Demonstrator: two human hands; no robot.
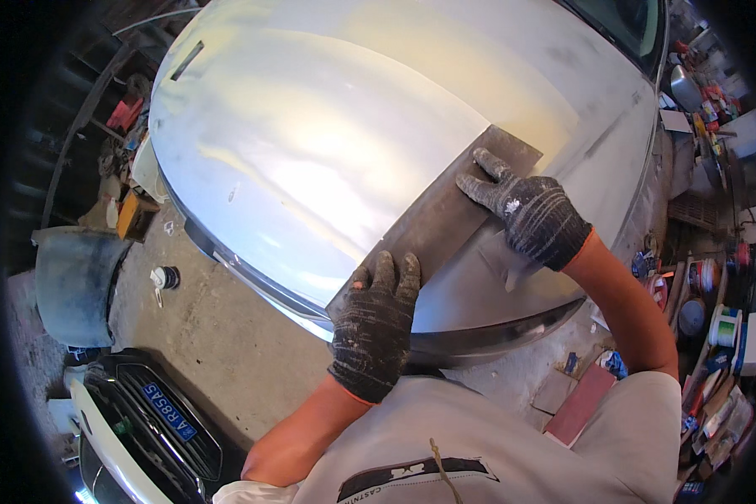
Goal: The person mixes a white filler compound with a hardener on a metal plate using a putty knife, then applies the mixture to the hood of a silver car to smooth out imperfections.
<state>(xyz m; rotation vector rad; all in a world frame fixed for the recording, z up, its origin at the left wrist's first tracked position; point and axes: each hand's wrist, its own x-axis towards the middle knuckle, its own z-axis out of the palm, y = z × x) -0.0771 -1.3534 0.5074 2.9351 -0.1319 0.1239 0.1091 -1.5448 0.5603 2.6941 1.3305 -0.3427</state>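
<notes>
A long dark grey flat strip [445, 223] lies slantwise against the car hood [378, 109], near its front edge. My left hand [374, 336], in a dark knitted glove, holds the strip's lower left end, with several fingertips over its face and the thumb hidden. At the upper right part, my right hand [536, 214], gloved alike, presses two stretched fingers onto the strip; its other fingers are partly hidden. The hood is whitish grey with yellowish patches and darker smudges. Whether the strip is bare metal or has an abrasive face I cannot tell.
A second car's front [134, 420] stands at the lower left. Behind it leans a bluish grey body panel [80, 277]. A roll of tape [166, 277] lies on the concrete floor. Cluttered tools and cans [722, 328] line the right side; a reddish board [581, 405] lies by my legs.
</notes>
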